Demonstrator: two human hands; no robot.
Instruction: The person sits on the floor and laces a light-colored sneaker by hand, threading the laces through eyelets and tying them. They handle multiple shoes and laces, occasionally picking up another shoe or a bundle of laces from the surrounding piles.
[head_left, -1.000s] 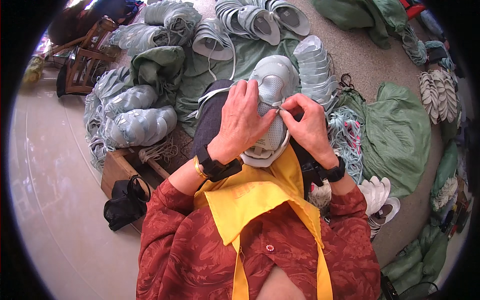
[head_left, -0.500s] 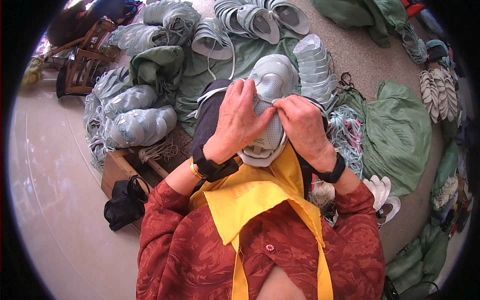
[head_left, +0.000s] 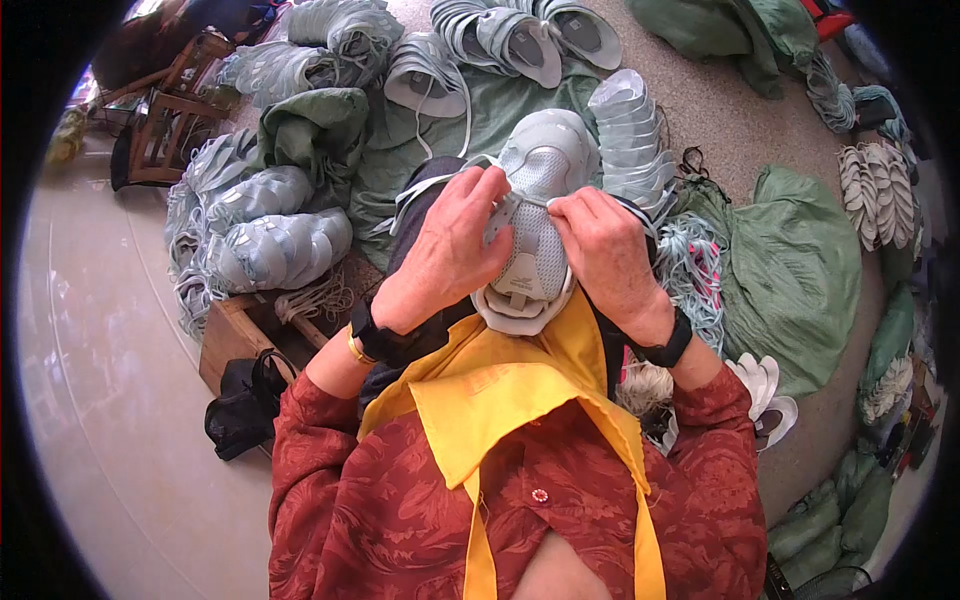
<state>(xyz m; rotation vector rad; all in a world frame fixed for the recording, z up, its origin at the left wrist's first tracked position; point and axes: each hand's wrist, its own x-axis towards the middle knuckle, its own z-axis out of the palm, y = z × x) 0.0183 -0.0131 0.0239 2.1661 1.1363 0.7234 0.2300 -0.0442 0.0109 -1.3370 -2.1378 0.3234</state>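
Note:
A pale grey-blue shoe upper (head_left: 541, 255) with a mesh tongue rests on my lap, its toe pointing away from me. A light lace (head_left: 530, 201) crosses the tongue between my hands, and more of it trails off to the left past my knee. My left hand (head_left: 450, 240) is at the left eyelet edge, thumb and forefinger closed on the lace, though the fingertips partly hide it. On the opposite edge my right hand (head_left: 612, 250) pinches the lace, its fingers bent together. The yellow apron (head_left: 520, 400) lies under the heel.
Stacks of similar shoe uppers (head_left: 280, 250) lie at the left, with others (head_left: 630, 135) beyond my knees on a green cloth (head_left: 385, 140). Bundled laces (head_left: 690, 270) and a green sack (head_left: 790, 280) lie at the right. A wooden box (head_left: 240, 340) and black bag (head_left: 245, 405) stand nearby.
My left hand has shifted slightly left, and its thumb has come away from the middle of the tongue. The right hand and the shoe upper have barely moved.

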